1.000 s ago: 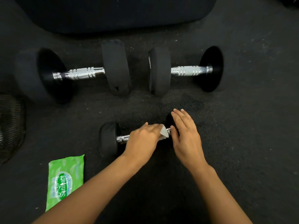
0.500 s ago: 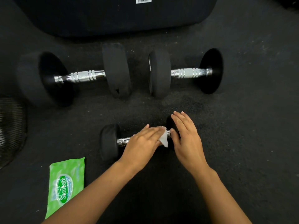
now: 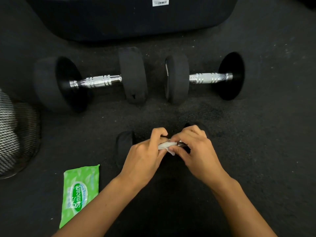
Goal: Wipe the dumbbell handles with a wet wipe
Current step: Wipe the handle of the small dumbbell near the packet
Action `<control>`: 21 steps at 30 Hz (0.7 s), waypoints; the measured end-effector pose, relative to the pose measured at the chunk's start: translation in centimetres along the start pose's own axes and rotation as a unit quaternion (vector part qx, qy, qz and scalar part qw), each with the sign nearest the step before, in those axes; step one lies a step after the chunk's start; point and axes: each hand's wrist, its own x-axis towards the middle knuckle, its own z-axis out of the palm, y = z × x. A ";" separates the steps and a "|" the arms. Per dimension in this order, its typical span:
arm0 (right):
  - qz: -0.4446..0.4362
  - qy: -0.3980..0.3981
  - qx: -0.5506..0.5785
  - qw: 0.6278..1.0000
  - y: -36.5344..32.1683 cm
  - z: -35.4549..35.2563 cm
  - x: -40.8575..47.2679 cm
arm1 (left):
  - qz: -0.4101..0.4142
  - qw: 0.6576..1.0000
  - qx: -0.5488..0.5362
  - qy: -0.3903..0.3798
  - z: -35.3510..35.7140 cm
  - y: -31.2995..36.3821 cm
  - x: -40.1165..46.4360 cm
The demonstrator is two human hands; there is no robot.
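A small black dumbbell (image 3: 124, 147) lies on the dark floor just in front of me, its chrome handle mostly covered by my hands. My left hand (image 3: 145, 156) is closed over the handle with a white wet wipe (image 3: 166, 145) bunched in it. My right hand (image 3: 196, 151) pinches the wipe's right end, its fingers curled over the handle. Farther back lie two bigger dumbbells, one at the left (image 3: 97, 81) and one at the right (image 3: 207, 77), both with bare chrome handles.
A green pack of wet wipes (image 3: 80, 192) lies flat at the lower left. A black mesh object (image 3: 17, 134) stands at the left edge. A large dark padded object (image 3: 130, 17) spans the back. The floor is dark speckled rubber.
My right hand has left the small dumbbell's right weight and now curls onto the handle and the wipe. My left hand has slid slightly right along the handle.
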 end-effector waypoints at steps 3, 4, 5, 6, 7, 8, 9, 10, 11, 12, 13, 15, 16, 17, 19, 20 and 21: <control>-0.019 0.010 -0.017 1.000 -0.3 0.3 0.0 | -0.025 0.998 0.057 -0.019 -1.0 -1.2 -1.1; -0.020 0.016 -0.040 0.999 -0.4 0.5 0.0 | -0.026 0.994 0.103 -0.021 -1.6 -1.8 -1.6; -0.017 0.015 -0.065 0.998 -0.5 0.9 -0.1 | -0.029 0.988 0.149 -0.026 -2.1 -2.4 -2.0; -0.014 0.009 -0.089 0.996 -0.6 1.5 -0.2 | -0.037 0.982 0.183 -0.034 -2.6 -2.9 -2.4; -0.011 0.000 -0.107 0.994 -0.6 2.4 -0.4 | -0.050 0.977 0.201 -0.044 -2.8 -3.4 -2.9; -0.006 -0.010 -0.114 0.993 -0.5 3.5 -0.7 | -0.063 0.975 0.207 -0.056 -2.9 -3.9 -3.3; 0.004 -0.021 -0.112 0.993 -0.5 4.5 -1.2 | -0.071 0.974 0.205 -0.068 -2.8 -4.3 -3.6; 0.015 -0.027 -0.106 0.994 -0.4 5.3 -1.7 | -0.075 0.974 0.197 -0.078 -2.6 -4.5 -3.9; 0.019 -0.026 -0.104 0.994 -0.3 5.7 -2.2 | -0.077 0.977 0.182 -0.085 -2.5 -4.8 -4.2; 0.015 -0.022 -0.110 0.994 -0.2 6.0 -2.7 | -0.077 0.979 0.167 -0.090 -2.3 -5.0 -4.3; 0.006 -0.018 -0.121 0.992 -0.1 6.0 -3.0 | -0.074 0.980 0.156 -0.098 -2.3 -5.2 -4.4; -0.011 -0.008 -0.131 0.991 0.3 6.2 -2.8 | -0.061 0.980 0.145 -0.118 -2.4 -5.5 -4.6; -0.007 0.002 -0.130 0.991 0.4 6.5 -2.2 | -0.056 0.980 0.141 -0.127 -2.4 -5.6 -4.6; 0.004 0.014 -0.127 0.992 0.4 7.0 -1.5 | -0.051 0.980 0.137 -0.132 -2.4 -5.6 -4.6; 0.020 0.032 -0.121 0.992 -0.2 7.9 -0.5 | -0.050 0.982 0.127 -0.130 -2.3 -5.7 -4.6; 0.019 0.032 -0.114 0.993 -0.6 8.1 -0.5 | -0.053 0.983 0.122 -0.125 -2.3 -5.7 -4.7; 0.007 0.030 -0.106 0.994 -0.8 8.2 -0.8 | -0.057 0.984 0.118 -0.120 -2.4 -5.7 -4.7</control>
